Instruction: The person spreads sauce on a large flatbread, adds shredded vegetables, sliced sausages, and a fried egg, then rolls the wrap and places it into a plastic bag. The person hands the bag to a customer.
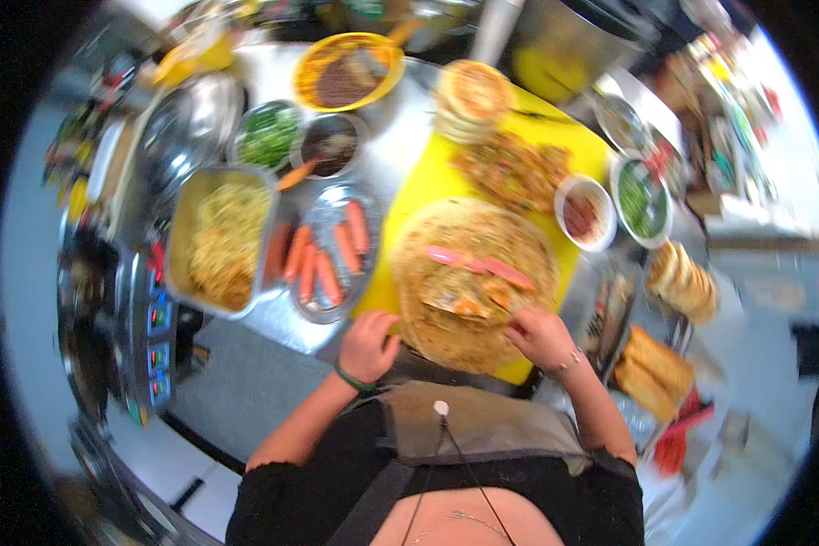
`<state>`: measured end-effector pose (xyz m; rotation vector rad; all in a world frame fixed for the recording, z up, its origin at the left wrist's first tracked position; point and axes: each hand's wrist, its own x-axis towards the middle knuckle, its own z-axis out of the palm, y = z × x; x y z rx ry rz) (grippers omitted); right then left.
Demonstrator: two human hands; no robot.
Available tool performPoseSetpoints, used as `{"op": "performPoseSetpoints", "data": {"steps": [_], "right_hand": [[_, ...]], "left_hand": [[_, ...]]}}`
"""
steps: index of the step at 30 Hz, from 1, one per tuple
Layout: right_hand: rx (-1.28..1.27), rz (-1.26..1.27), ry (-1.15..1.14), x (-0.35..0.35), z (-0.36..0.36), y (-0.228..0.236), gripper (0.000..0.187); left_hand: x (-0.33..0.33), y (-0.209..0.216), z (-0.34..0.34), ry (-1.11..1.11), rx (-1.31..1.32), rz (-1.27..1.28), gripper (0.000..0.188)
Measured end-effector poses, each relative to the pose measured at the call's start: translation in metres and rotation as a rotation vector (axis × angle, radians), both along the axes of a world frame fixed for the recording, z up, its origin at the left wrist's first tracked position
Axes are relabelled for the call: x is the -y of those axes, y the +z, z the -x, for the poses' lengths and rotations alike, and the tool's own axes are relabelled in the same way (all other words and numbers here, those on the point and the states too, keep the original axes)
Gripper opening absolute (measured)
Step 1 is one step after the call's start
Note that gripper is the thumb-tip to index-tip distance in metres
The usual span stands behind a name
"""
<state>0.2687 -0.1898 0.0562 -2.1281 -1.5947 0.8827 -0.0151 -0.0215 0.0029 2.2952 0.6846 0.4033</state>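
A round, browned flatbread (437,232) lies on a yellow cutting board (419,173) in front of me. On it are two pink sausage strips (482,266) and a folded piece of fried egg (460,296). My right hand (544,338) is at the flatbread's near right side, fingertips bent together at its surface beside the egg. What they pinch is partly hidden, but it looks like the flatbread. By the near left edge, my left hand (370,346) has bent fingers and the thumb standing apart, with nothing seen between them.
Left stand a metal tray of noodles (227,227), a plate of sausages (323,259), a bowl of chopped greens (268,135) and a yellow bowl (305,73). Stacked flatbreads (471,96) and a fried patty (514,168) lie beyond. A white sauce bowl (584,214) sits right.
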Motion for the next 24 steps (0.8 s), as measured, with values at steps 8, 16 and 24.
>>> {"op": "performPoseSetpoints", "data": {"steps": [8, 16, 24], "right_hand": [[0.322, -0.279, 0.405, -0.223, 0.041, 0.034, 0.019], [0.521, -0.397, 0.394, -0.389, 0.123, -0.036, 0.017], [0.037, -0.348, -0.012, -0.371, 0.055, 0.008, 0.019]], "left_hand": [[-0.068, -0.005, -0.008, 0.391, 0.423, 0.463, 0.019], [-0.153, -0.031, -0.047, 0.624, 0.719, 1.129, 0.015], [-0.198, -0.03, -0.081, 0.81, 0.696, 1.027, 0.051]]}}
